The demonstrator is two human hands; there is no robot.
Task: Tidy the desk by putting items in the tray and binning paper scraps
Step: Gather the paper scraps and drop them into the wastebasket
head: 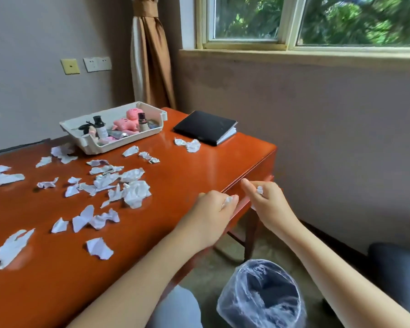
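Several torn white paper scraps (pixel 130 191) lie scattered over the orange-red desk (pixel 187 166). My left hand (pixel 211 214) is at the desk's right edge, closed on a small white scrap (pixel 227 201). My right hand (pixel 268 204) hovers just past that edge, also closed on a scrap (pixel 259 190). A bin (pixel 260 295) lined with a clear bag stands on the floor below both hands. At the back of the desk a cream tray (pixel 152 132) holds small bottles and pink plush toys.
A black notebook (pixel 205 126) lies at the desk's far right corner, with two crumpled scraps (pixel 189 145) beside it. A dark chair seat (pixel 398 268) is at the lower right. Wall, curtain and window stand behind the desk.
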